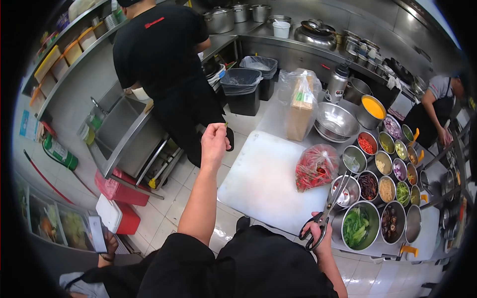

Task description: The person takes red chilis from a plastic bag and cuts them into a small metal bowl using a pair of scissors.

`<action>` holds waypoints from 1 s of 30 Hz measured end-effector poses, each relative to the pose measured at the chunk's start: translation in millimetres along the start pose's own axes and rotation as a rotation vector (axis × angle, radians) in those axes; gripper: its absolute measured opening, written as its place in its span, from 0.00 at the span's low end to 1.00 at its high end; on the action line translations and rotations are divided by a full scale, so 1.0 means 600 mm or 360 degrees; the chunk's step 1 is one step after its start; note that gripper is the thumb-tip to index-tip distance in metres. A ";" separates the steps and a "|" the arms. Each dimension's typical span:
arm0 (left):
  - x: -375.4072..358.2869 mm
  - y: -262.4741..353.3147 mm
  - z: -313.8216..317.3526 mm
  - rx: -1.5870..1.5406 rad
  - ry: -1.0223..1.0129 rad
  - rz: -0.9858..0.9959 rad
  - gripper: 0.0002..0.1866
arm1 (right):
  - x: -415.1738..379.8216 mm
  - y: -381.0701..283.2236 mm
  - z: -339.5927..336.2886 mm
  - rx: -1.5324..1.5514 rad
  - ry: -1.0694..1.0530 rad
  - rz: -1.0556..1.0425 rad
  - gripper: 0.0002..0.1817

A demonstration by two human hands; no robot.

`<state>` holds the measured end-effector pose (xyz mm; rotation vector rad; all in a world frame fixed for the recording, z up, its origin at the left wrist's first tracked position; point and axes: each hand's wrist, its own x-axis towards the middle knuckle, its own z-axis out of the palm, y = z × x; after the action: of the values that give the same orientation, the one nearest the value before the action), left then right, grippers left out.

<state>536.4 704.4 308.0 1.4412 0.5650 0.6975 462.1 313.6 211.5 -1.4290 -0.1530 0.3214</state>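
My left hand (214, 141) is raised past the left edge of the white cutting board (268, 174), its fingers pinched together on a small green bit. Low at the right, my right hand (318, 236) grips a pair of scissors (324, 218) by the black handles, blades pointing up and away beside the metal pots. A clear plastic bag of red chillies (316, 169) rests on the board's right side. Just right of the scissors stand a pot of leafy greens (356, 226) and a small bowl (345, 191) with pale and red bits inside.
Several metal containers of chopped ingredients (385, 164) crowd the right side. Behind the board are steel bowls (337, 119) and a bagged carton (302, 107). A person in black (159, 54) stands beyond; another person (435, 107) is at right. At lower left, a hand (110, 244) holds a phone (98, 233).
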 end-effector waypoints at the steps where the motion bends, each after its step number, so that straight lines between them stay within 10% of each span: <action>1: -0.002 0.004 -0.003 -0.0011 0.0010 0.0018 0.08 | -0.001 -0.008 0.009 0.0021 0.0019 -0.0005 0.25; 12: 0.024 -0.018 -0.043 0.0262 -0.0064 0.0063 0.09 | 0.031 -0.022 0.046 -0.0344 0.0130 0.0089 0.27; 25: -0.194 -0.009 0.283 0.0255 -0.1863 0.0228 0.05 | -0.109 -0.068 0.028 0.0076 0.0692 -0.0441 0.31; 30: -0.317 0.026 0.447 0.0262 -0.2088 0.0501 0.07 | -0.218 -0.050 -0.025 0.0026 0.1139 -0.0505 0.34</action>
<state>598.8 381.8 328.9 1.8038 -0.6469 -0.1632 346.2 256.0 250.3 -1.3987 0.2067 -0.4520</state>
